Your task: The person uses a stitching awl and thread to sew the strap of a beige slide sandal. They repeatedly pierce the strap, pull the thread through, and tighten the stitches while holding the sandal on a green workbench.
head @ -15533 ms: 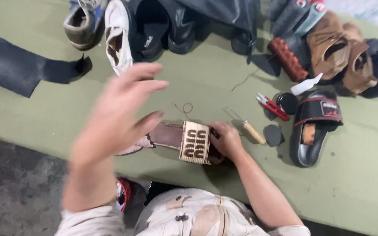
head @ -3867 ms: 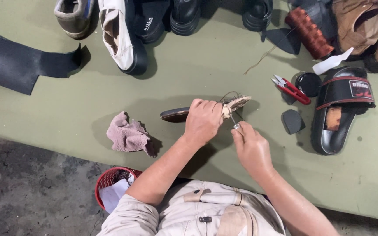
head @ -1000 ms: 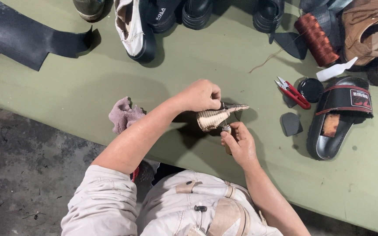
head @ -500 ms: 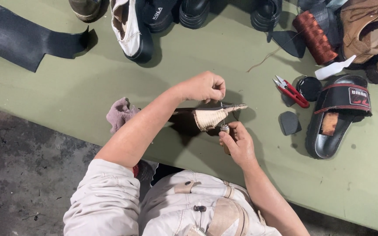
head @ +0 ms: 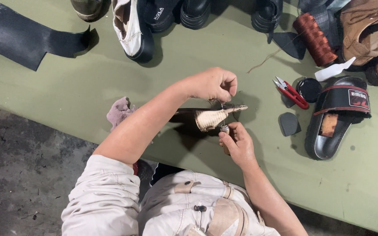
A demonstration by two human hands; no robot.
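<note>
Head view, middle of the frame: left hand (head: 213, 85) pinched shut on a thin thread right above the sandal (head: 213, 117), right hand (head: 237, 144) gripping a small wooden-handled tool (head: 225, 131) under it. Red snips (head: 290, 91) sit right of them on the green worktop (head: 88, 83).

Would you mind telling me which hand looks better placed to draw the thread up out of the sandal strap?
Probably the left hand: its fingers are pinched just above the woven sandal strap, where a thin thread rises. The right hand sits below, gripping a wooden-handled awl.
</note>
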